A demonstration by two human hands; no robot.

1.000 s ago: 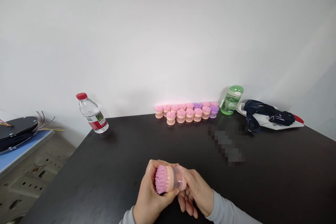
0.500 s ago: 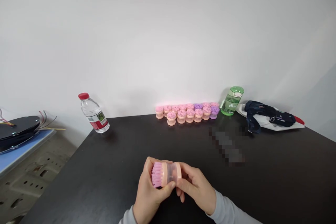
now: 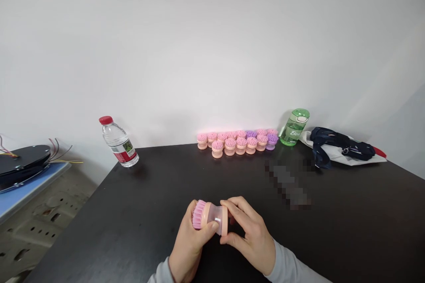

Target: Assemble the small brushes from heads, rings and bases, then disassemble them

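Observation:
A scrubbing brush [image 3: 214, 215] with pink bristles, a clear middle and peach-coloured rings lies sideways between my hands, just above the table. My left hand [image 3: 187, 241] wraps round its bristle end, the thumb pressed along the clear part. At the other end, my right hand [image 3: 253, 235] holds the peach base ring, fingers on top and thumb underneath. The bristles point left. Part of the bristle head is hidden by my left palm and fingers.
Several similar brushes [image 3: 229, 147], mostly pink and some purple, stand against the wall on the black table [image 3: 159, 185]. A water bottle [image 3: 120, 143] is at left, a green bottle [image 3: 294, 128] at right, beside a dark cloth item [image 3: 345, 143]. A blurred patch [image 3: 288, 185] covers something.
My right hand's fingers have shifted up and spread over the base ring, its thumb now lower. The brush has turned slightly, and my left hand keeps its hold.

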